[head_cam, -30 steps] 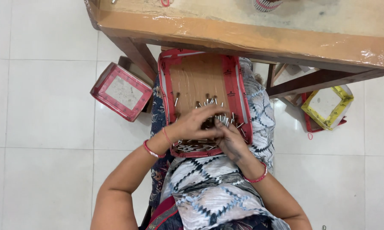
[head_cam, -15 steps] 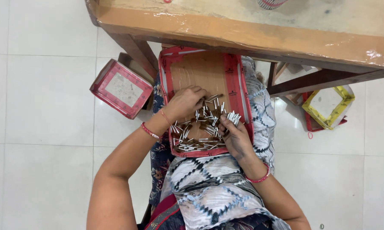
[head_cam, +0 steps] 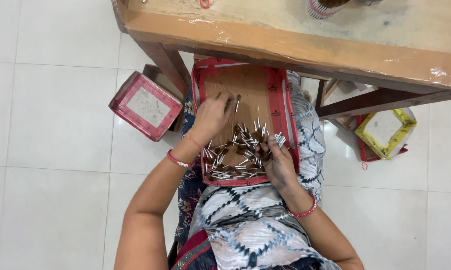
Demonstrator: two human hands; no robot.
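1. Since half a second ago, the left hand [head_cam: 213,114] has slid up the red-rimmed tray [head_cam: 277,100] toward its far end, fingers curled over loose pieces; whether it pinches one cannot be told.
2. Head view: the small metal-tipped sticks [head_cam: 238,155] lie scattered in the tray on the person's lap, spread more thinly than before.
3. Right hand [head_cam: 278,162] grips a bunch of sticks.
4. Wooden desk [head_cam: 295,47] spans above; white tiled floor [head_cam: 50,125] holds a red box [head_cam: 145,105] and a yellow box [head_cam: 385,131].
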